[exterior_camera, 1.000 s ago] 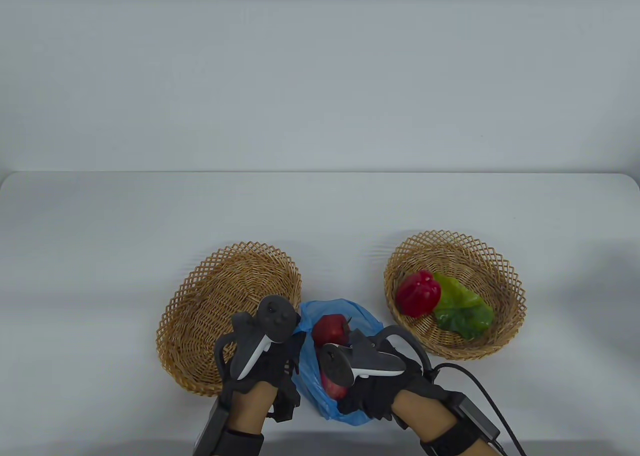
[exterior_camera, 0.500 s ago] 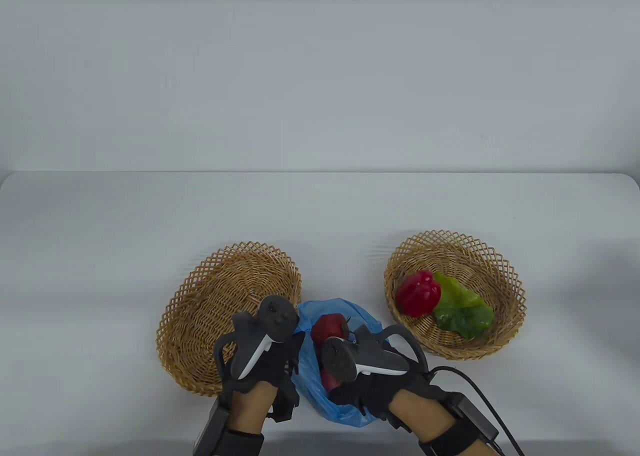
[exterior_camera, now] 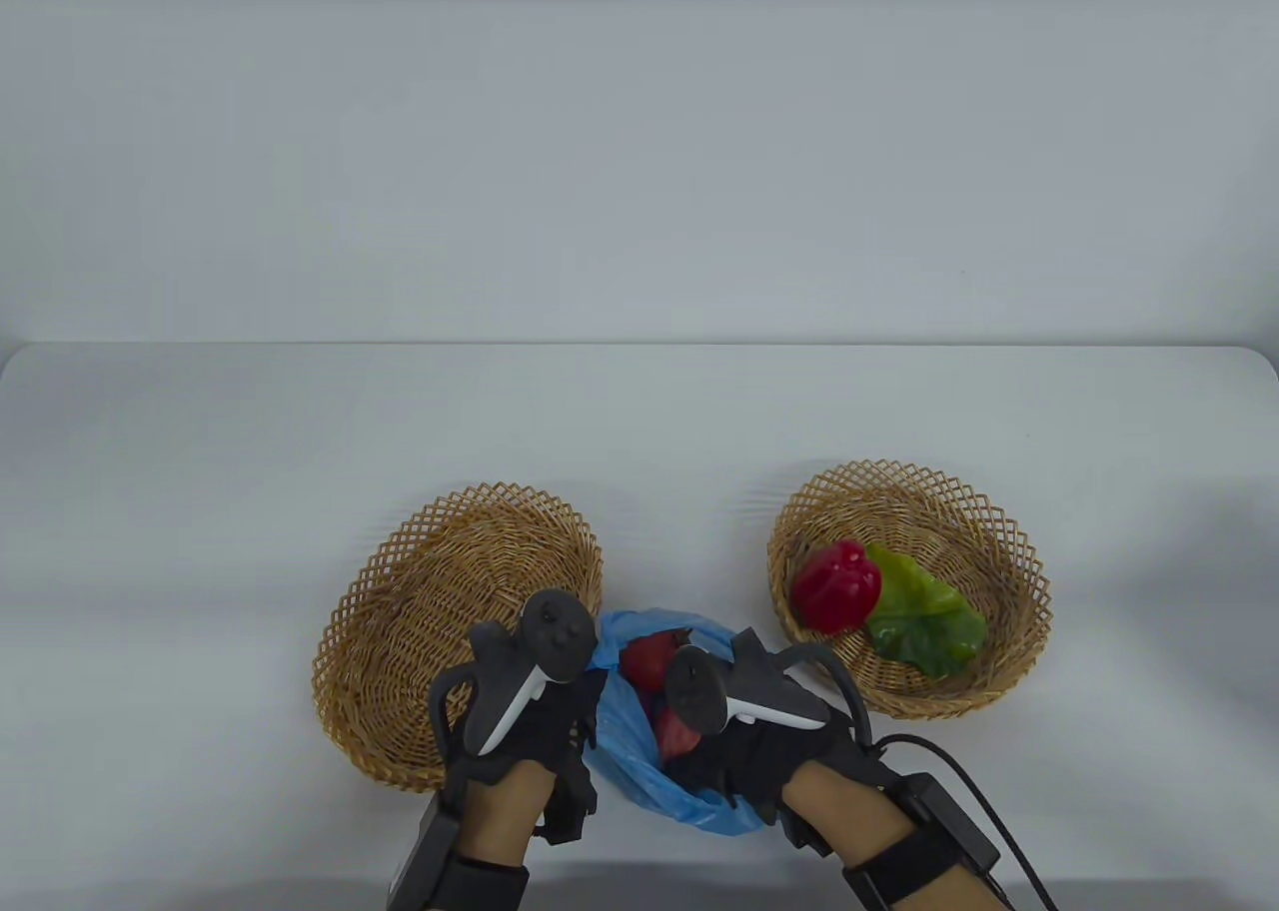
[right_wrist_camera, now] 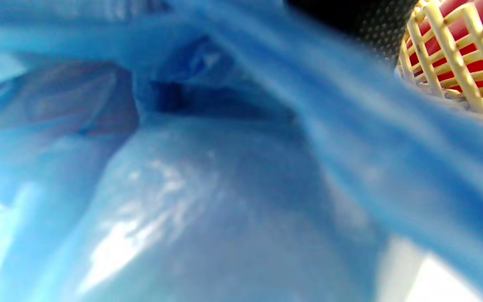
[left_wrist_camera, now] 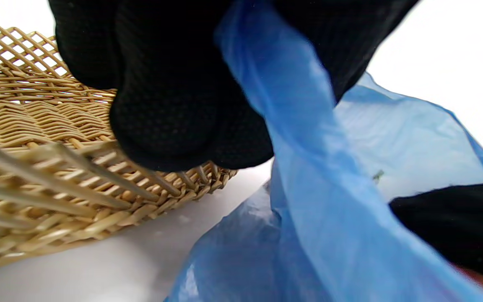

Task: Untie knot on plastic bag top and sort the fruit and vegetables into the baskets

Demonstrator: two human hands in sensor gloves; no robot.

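A blue plastic bag (exterior_camera: 628,741) lies open near the front edge, between two wicker baskets. Two red apples (exterior_camera: 649,657) show inside it, one behind the other. My left hand (exterior_camera: 556,723) pinches the bag's left rim; in the left wrist view its fingers (left_wrist_camera: 170,105) are curled round a stretched strip of the bag (left_wrist_camera: 308,138). My right hand (exterior_camera: 734,759) is at the bag's right side, and a taut band of the bag (right_wrist_camera: 350,138) runs from its finger (right_wrist_camera: 363,19). The trackers hide both hands' fingertips in the table view.
The left basket (exterior_camera: 400,611) holds nothing and touches the bag's left side. The right basket (exterior_camera: 1009,561) holds a red pepper (exterior_camera: 837,585) and a green leafy vegetable (exterior_camera: 924,623). A black cable (exterior_camera: 964,771) trails from my right wrist.
My right hand has moved up and a little to the right, and the bag's mouth has drawn narrower with its near end pulled rightward. The left hand has stayed put.
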